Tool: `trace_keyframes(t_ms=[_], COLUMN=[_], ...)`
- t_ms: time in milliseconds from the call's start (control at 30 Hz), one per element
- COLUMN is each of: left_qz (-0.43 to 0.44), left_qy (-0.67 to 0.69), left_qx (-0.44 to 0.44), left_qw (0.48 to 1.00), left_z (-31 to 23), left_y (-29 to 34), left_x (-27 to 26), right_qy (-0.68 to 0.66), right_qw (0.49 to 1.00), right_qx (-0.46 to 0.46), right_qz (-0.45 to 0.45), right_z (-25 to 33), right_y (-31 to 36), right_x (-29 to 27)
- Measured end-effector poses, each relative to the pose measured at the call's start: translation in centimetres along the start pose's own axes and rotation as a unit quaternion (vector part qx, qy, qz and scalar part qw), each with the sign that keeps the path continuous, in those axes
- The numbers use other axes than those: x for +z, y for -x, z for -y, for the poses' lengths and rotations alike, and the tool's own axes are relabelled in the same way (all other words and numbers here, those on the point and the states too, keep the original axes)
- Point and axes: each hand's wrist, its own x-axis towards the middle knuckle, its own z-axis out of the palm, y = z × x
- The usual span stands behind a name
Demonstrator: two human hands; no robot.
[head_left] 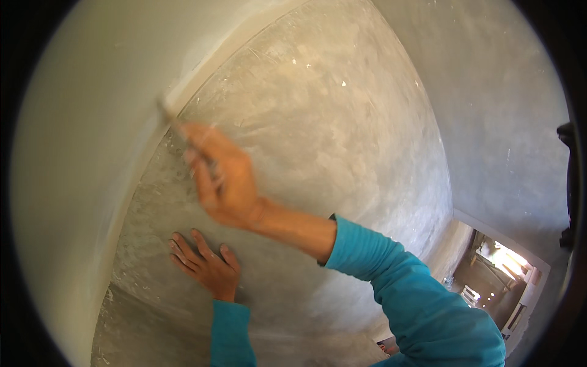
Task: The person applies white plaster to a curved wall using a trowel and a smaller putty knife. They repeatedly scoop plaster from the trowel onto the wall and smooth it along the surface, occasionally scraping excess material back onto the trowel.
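My right hand (pixel 226 174) is wrapped round a thin-bladed scraper (pixel 169 116), which is smeared by motion. The narrow blade sticks out past my fingers toward the seam (pixel 183 101) between a grey plastered wall (pixel 318 140) and a pale, smooth surface (pixel 73 153) on the left. Whether the blade touches the seam I cannot tell. Below it, my left hand (pixel 210 269) rests with spread fingers against the grey wall and holds nothing. Whitish dust shows on its fingertips. Both forearms wear teal sleeves.
Another grey wall (pixel 501 122) meets the plastered one along a curved corner on the right. At lower right, a pale-framed opening (pixel 498 275) shows a bright space with objects beyond. A dark object (pixel 568 183) stands at the right rim.
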Motion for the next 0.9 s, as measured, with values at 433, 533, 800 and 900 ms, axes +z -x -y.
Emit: trace_keyframes(t_ms=[433,533,800,900], left_qz=[-0.002,-0.010,-0.023,-0.030], left_qy=[-0.002,0.015,-0.005,-0.002], left_qx=[-0.013,-0.019,-0.007,0.001], left_qw=[1.000,1.000,1.000,1.000], left_z=[0.1,0.1,0.4,0.7], left_y=[-0.3,-0.3,-0.2,0.0], left_x=[-0.3,-0.3,-0.1,0.2], right_qy=[-0.029,0.003,0.215,0.279], right_qw=[0.825,0.740,0.589,0.574], right_qx=[0.565,0.633,0.646,0.642], right_qz=[-0.011,-0.230,-0.435,-0.425], right_z=[9.5,14.4,32.7,37.9], right_y=[7.5,11.7,18.6,18.4], right_x=[-26.2,-34.4,-46.8,-48.5])
